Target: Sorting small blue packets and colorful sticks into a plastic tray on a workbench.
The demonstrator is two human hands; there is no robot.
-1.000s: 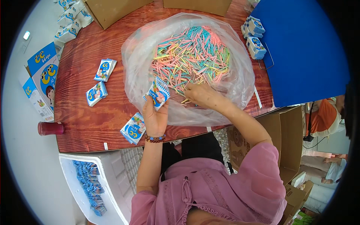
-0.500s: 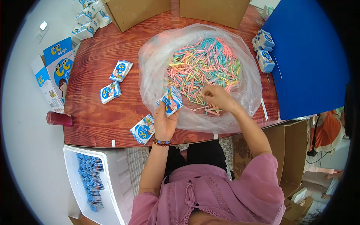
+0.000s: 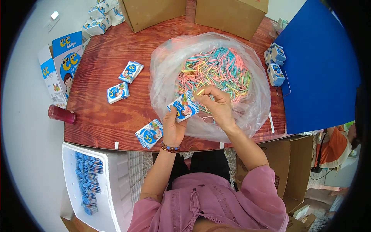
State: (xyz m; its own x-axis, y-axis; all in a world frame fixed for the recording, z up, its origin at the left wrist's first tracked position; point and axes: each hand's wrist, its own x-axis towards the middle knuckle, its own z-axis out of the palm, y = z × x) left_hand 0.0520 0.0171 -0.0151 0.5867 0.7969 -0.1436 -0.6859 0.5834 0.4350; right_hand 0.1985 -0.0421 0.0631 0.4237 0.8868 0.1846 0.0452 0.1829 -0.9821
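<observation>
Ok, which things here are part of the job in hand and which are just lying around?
In use:
left hand
small blue packet
right hand
yellow stick
clear bag of coloured sticks

Lying about:
red cylinder
cardboard boxes
blue board

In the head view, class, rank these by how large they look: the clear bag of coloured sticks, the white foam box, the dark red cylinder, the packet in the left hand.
1. Clear bag
2. White foam box; nearer the camera, so unsure
3. Packet in the left hand
4. Dark red cylinder, close to the packet
</observation>
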